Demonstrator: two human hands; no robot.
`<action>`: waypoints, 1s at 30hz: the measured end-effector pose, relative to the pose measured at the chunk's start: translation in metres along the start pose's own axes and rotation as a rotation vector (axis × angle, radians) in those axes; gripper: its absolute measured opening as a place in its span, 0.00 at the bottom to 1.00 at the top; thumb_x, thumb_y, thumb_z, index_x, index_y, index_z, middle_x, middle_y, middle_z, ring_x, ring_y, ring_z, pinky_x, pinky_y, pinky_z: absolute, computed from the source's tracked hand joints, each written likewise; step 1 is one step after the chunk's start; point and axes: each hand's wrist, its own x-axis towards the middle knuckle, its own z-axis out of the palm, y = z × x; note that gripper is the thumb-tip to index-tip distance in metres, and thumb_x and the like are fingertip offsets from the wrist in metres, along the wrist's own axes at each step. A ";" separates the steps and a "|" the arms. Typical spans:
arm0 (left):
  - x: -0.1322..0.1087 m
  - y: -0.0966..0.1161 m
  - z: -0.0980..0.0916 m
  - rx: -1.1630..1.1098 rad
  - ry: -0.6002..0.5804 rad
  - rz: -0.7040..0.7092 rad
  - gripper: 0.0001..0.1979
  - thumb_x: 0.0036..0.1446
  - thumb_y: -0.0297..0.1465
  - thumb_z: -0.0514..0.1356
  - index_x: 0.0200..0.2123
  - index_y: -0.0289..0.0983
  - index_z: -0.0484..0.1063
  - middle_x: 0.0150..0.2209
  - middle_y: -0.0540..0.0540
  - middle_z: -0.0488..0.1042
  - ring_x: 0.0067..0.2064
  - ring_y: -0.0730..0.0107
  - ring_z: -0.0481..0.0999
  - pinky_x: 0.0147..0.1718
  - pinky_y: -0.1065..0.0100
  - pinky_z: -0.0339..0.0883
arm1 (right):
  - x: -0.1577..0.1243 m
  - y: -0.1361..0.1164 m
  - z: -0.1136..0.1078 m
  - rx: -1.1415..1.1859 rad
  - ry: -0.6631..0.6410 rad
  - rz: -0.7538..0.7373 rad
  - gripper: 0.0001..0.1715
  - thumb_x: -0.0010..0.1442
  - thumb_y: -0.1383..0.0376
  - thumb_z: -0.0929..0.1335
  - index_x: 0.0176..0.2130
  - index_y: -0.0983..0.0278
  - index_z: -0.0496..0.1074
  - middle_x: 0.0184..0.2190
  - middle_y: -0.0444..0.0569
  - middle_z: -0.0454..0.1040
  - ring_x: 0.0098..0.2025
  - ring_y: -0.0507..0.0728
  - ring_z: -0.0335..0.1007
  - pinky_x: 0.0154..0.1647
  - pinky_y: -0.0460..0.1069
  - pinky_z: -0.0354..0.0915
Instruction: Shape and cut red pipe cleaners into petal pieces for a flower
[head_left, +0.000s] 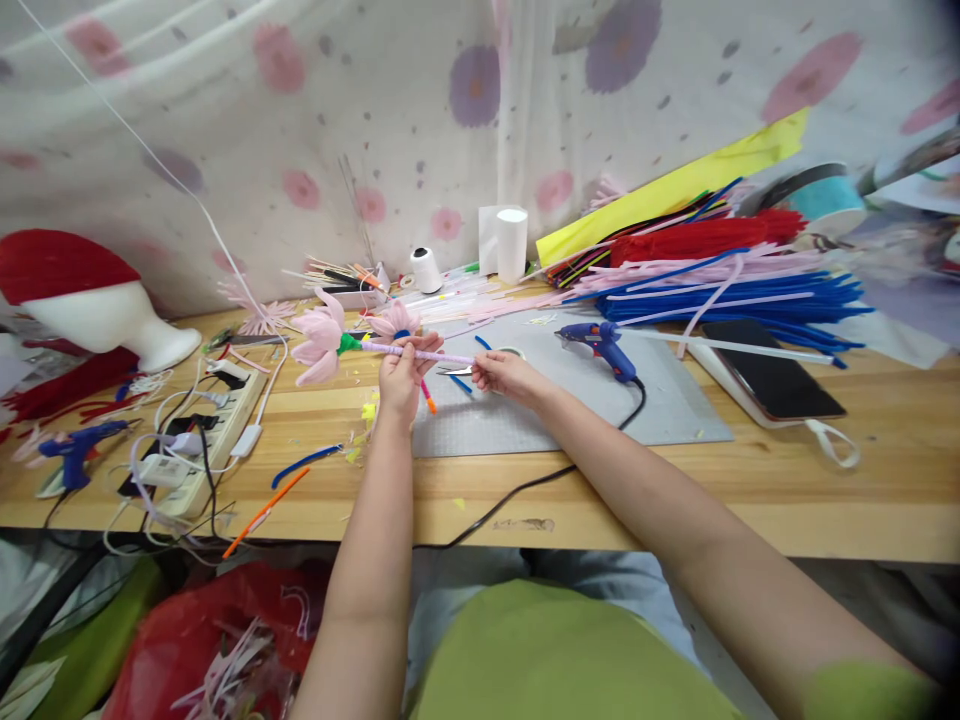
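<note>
The left hand (401, 382) grasps the lilac stem (446, 357), with the pink flower (321, 340) beyond this grip's left side. The right hand (504, 376) pinches at the stem's other end.

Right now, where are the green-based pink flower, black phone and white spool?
Green-based pink flower (319, 338): head view, on the petals.
Black phone (774, 372): head view, middle of the screen.
White spool (427, 271): head view, on its side.

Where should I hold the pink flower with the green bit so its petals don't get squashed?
Probably by its lilac stem, coming from the near side: it's long, thin and runs off sideways from the green base, while the petals spread at the other end. The left hand grips the stem too.
</note>
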 end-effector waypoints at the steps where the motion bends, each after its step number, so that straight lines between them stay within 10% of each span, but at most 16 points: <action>1: 0.000 0.000 0.001 0.001 -0.002 -0.003 0.09 0.51 0.35 0.60 0.31 0.36 0.64 0.38 0.41 0.77 0.47 0.60 0.73 0.47 0.56 0.65 | 0.001 0.001 0.002 0.003 0.025 -0.014 0.14 0.59 0.67 0.64 0.23 0.68 0.65 0.16 0.43 0.68 0.16 0.44 0.60 0.18 0.39 0.58; 18: -0.001 -0.006 -0.001 0.046 0.041 -0.015 0.12 0.50 0.37 0.60 0.30 0.35 0.64 0.37 0.40 0.77 0.43 0.61 0.76 0.45 0.57 0.67 | -0.005 0.002 -0.010 -0.134 -0.063 0.076 0.27 0.65 0.56 0.53 0.27 0.69 0.67 0.19 0.48 0.69 0.17 0.46 0.62 0.18 0.41 0.58; 30: -0.003 -0.004 0.005 0.130 0.110 -0.085 0.16 0.51 0.42 0.57 0.30 0.33 0.66 0.34 0.38 0.77 0.42 0.60 0.76 0.44 0.57 0.68 | 0.005 0.013 0.002 -0.225 0.067 0.025 0.19 0.63 0.66 0.57 0.21 0.67 0.60 0.13 0.40 0.61 0.13 0.44 0.53 0.14 0.41 0.48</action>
